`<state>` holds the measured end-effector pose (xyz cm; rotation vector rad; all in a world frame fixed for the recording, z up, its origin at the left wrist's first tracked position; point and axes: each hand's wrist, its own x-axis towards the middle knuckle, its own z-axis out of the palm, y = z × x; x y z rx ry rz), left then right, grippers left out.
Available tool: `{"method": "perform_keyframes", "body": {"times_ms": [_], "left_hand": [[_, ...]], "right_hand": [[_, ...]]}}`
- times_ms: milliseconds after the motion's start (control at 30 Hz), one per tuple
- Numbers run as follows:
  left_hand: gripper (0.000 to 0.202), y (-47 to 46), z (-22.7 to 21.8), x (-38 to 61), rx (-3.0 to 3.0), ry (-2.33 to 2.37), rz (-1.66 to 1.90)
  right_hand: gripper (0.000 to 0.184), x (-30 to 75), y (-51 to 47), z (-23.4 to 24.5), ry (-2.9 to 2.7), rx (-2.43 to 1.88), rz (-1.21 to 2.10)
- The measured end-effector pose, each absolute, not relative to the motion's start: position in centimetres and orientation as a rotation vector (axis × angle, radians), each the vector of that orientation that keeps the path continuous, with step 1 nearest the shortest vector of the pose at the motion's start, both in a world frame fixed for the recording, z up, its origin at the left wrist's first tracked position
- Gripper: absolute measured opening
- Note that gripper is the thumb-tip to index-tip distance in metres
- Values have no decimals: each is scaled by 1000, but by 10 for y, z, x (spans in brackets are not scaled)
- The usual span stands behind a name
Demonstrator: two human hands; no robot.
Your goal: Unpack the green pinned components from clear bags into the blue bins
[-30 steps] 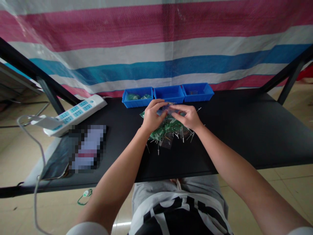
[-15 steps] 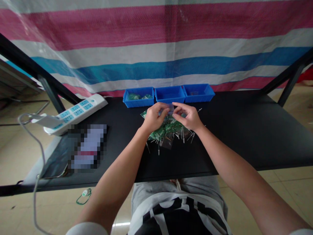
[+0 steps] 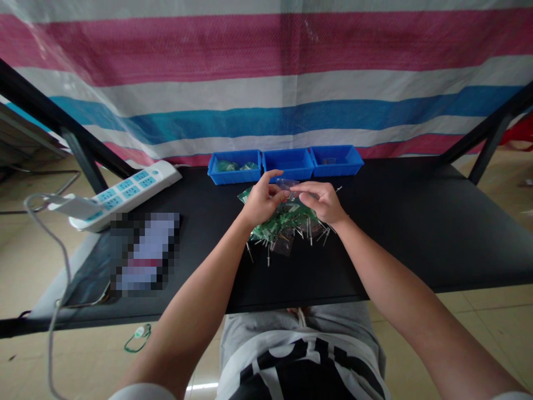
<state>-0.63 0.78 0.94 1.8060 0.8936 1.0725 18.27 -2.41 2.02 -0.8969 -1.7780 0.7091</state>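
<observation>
Both my hands meet over a pile of green parts with thin metal pins [image 3: 287, 228] on the black table [image 3: 416, 222]. My left hand [image 3: 261, 201] and my right hand [image 3: 320, 200] pinch a small clear plastic bag [image 3: 287, 184] between their fingertips, just above the pile. Another small clear bag [image 3: 285, 244] lies at the pile's near edge. Loose pins are scattered around the pile.
Three blue bins stand in a row at the table's back: the left bin [image 3: 234, 166] holds green parts, the middle bin [image 3: 288, 162], the right bin [image 3: 335, 159]. A white power strip [image 3: 125, 191] with a cable and a blurred object [image 3: 145, 253] lie at the left.
My hands have shifted slightly with the small clear bag, and my left fingers have opened a little around it. The pile and bins have not moved.
</observation>
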Motion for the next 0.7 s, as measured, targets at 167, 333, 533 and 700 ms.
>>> {"method": "perform_keyframes", "body": {"times_ms": [167,333,533,700], "left_hand": [[57,9,9,-8,1859,949,1111],[39,17,9,-17,1984,1113,1199],[30,19,9,-22,2065,1255,1135],[32,16,11,-20,2121,1272,1104]], "right_hand": [[48,187,-20,16,-1677,-981,756],[49,201,-4,7,-1514,-1073,668],[72,239,29,-24,-1496,-1157,474],[74,260,43,-43,-1626,-1205,388]]}}
